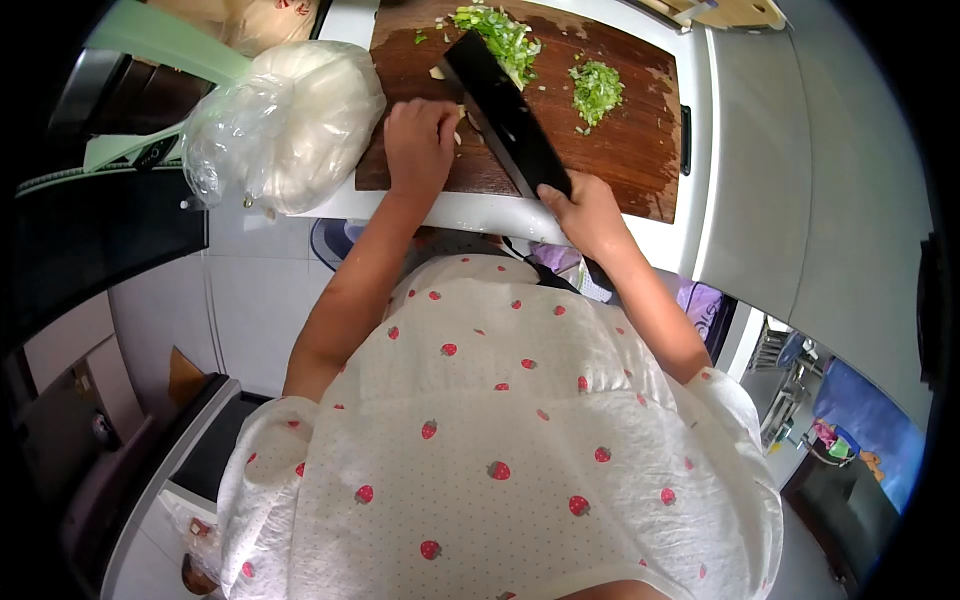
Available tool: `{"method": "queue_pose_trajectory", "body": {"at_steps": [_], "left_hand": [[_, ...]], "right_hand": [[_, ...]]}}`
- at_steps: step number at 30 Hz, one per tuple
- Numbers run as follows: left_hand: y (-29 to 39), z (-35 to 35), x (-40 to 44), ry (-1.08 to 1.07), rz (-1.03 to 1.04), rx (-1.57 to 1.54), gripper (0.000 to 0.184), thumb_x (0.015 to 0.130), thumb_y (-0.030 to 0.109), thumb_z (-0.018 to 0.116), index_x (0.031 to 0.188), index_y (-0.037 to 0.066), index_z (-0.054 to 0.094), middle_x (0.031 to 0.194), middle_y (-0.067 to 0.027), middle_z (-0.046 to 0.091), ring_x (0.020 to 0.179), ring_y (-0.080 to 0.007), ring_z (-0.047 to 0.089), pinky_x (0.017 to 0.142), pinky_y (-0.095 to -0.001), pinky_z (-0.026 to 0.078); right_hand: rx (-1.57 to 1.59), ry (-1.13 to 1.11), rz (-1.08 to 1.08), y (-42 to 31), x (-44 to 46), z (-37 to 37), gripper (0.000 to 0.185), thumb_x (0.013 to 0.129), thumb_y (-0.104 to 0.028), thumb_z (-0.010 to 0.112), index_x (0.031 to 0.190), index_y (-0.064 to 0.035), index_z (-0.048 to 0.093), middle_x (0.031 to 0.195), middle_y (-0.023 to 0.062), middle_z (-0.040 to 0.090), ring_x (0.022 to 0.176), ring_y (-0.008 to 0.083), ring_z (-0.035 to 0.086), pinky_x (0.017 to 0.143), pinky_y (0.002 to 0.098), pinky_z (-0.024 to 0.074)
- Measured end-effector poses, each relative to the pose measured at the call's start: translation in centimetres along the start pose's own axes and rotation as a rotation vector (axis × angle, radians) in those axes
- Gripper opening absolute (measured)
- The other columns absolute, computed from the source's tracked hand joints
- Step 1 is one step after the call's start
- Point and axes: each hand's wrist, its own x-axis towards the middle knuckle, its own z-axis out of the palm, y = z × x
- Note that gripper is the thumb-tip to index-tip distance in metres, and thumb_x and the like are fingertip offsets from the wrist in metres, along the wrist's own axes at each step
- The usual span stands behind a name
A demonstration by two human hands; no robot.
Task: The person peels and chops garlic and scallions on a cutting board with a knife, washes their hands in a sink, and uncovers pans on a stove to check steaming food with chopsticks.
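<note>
My right hand (588, 213) is closed round the handle end of a kitchen knife (508, 118) with a broad, dark blade. The blade slants up and left across a brown wooden cutting board (630, 150). Just left of the blade, my left hand (420, 145) rests on the board with its fingers curled in. Whatever its fingertips hold is hidden. Small pale pieces (458, 137), too small to name surely, lie between that hand and the knife. Chopped green onion (505, 40) is heaped beyond the blade, and a smaller pile of chopped green onion (598, 92) lies to the right.
Left of the board, a clear plastic bag (310, 130) with something white and bulky inside crowds my left forearm. A pale green frame (165, 50) stands beside it. The white counter edge (460, 210) runs in front of me, and a grey surface (750, 160) borders the right.
</note>
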Motion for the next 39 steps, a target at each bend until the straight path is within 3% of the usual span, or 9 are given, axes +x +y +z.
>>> {"method": "queue_pose_trajectory", "body": {"at_steps": [1,2,3,6,7,10,19,34,39], "left_hand": [[0.1,0.4,1.0,0.034,0.036,-0.007,0.009,0.075,0.009,0.064,0.083,0.013,0.066,0.077,-0.0038,0.057,0.078,-0.0262,0.052,0.07,-0.0384,0.041],[0.2,0.9,2.1,0.07,0.073,-0.016,0.014,0.076,0.007,0.062,0.087,0.014,0.068,0.078,-0.0036,0.058,0.079,-0.0258,0.052,0.071,-0.0381,0.041],[0.2,1.4,3.2,0.07,0.08,-0.024,0.014,0.076,0.007,0.062,0.087,0.014,0.068,0.078,-0.0036,0.058,0.079,-0.0258,0.052,0.071,-0.0381,0.041],[-0.2,2.5,5.3,-0.234,0.199,0.184,0.026,0.074,0.007,0.062,0.098,0.015,0.07,0.079,-0.0065,0.059,0.078,-0.0271,0.053,0.072,-0.0381,0.045],[-0.3,2.5,5.4,-0.238,0.206,0.18,0.026,0.074,0.007,0.062,0.098,0.015,0.07,0.079,-0.0065,0.059,0.078,-0.0271,0.053,0.072,-0.0381,0.045],[-0.5,2.1,5.9,-0.327,0.197,0.234,0.023,0.075,0.007,0.063,0.097,0.013,0.069,0.082,-0.0068,0.06,0.081,-0.0278,0.053,0.073,-0.0375,0.045],[-0.9,-2.3,3.2,-0.259,0.007,0.225,0.017,0.075,0.008,0.065,0.091,0.012,0.067,0.087,-0.0069,0.062,0.087,-0.0289,0.054,0.078,-0.0384,0.045],[0.4,-3.4,-0.6,-0.281,-0.06,0.173,0.026,0.074,0.009,0.069,0.1,0.01,0.065,0.092,-0.0086,0.058,0.09,-0.0294,0.053,0.081,-0.039,0.044],[1.0,-3.7,-1.9,-0.203,-0.068,0.045,0.025,0.074,0.01,0.069,0.099,0.01,0.065,0.093,-0.0086,0.059,0.088,-0.0283,0.054,0.076,-0.0369,0.045]], "right_hand": [[0.058,0.037,0.028,0.2,-0.8,-0.4,0.022,0.086,-0.018,0.058,0.089,0.004,0.06,0.069,0.0255,0.055,0.066,0.04,0.053,0.066,0.0407,0.0439],[0.072,0.021,0.142,0.1,-1.3,-1.1,0.022,0.087,-0.017,0.059,0.089,0.0046,0.059,0.067,0.0225,0.055,0.061,0.0324,0.052,0.064,0.0375,0.044],[0.072,0.032,0.145,0.3,-1.7,-1.5,0.022,0.087,-0.017,0.059,0.089,0.0046,0.059,0.067,0.0225,0.055,0.061,0.0324,0.052,0.064,0.0375,0.044],[0.193,0.145,0.138,0.9,-2.5,-2.2,0.022,0.089,-0.016,0.058,0.088,0.0056,0.059,0.063,0.014,0.055,0.059,0.0168,0.045,0.061,0.0321,0.0428],[0.196,0.152,0.143,1.0,-2.7,-2.3,0.022,0.089,-0.016,0.058,0.088,0.0056,0.059,0.063,0.014,0.055,0.059,0.0168,0.045,0.061,0.0321,0.0428],[0.201,0.161,0.118,1.4,-2.8,-2.3,0.022,0.089,-0.016,0.059,0.086,0.0058,0.059,0.061,0.0136,0.052,0.057,0.0172,0.043,0.059,0.0324,0.0425],[0.112,0.077,0.078,0.9,-2.2,-1.5,0.024,0.088,-0.017,0.059,0.083,0.0058,0.057,0.057,0.018,0.047,0.052,0.0234,0.042,0.056,0.0357,0.0416],[-0.079,-0.072,0.044,1.2,-2.6,-2.4,0.022,0.088,-0.018,0.059,0.093,0.0026,0.063,0.059,0.0218,0.053,0.054,0.0337,0.055,0.059,0.0401,0.044],[-0.099,-0.122,0.073,1.7,-2.1,-2.5,0.024,0.087,-0.019,0.059,0.098,0.0012,0.063,0.065,0.024,0.057,0.064,0.0373,0.06,0.064,0.0412,0.046]]}}
